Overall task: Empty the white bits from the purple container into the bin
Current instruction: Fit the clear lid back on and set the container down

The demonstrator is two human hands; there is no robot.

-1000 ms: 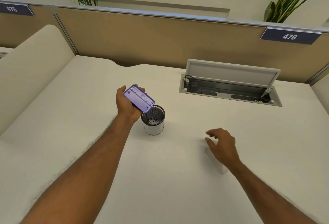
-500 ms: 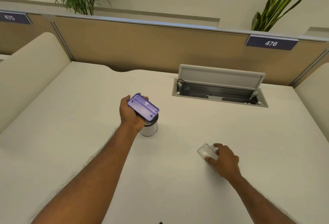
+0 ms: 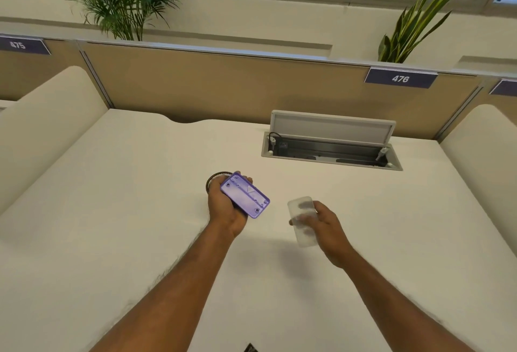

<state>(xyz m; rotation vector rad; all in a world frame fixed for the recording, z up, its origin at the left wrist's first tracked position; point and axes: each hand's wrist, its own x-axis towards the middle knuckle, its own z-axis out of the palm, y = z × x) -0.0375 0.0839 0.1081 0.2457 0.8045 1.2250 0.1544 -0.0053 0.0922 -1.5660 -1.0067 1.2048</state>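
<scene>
My left hand [image 3: 223, 209] grip is clamped on the purple container [image 3: 245, 198], bin [image 3: 216, 178] at its ten o'clock; right hand [image 3: 326, 228] grips the clear lid [image 3: 302, 221].

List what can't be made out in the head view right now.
- Bin: only a sliver of rim shows; left hand and purple container hide the inside.
- Container's open side: faces away, so leftover white bits can't be seen.
- Clear lid in right hand: translucent, blurred, details unreadable.
- Dark object at bottom edge: cut off.
</scene>
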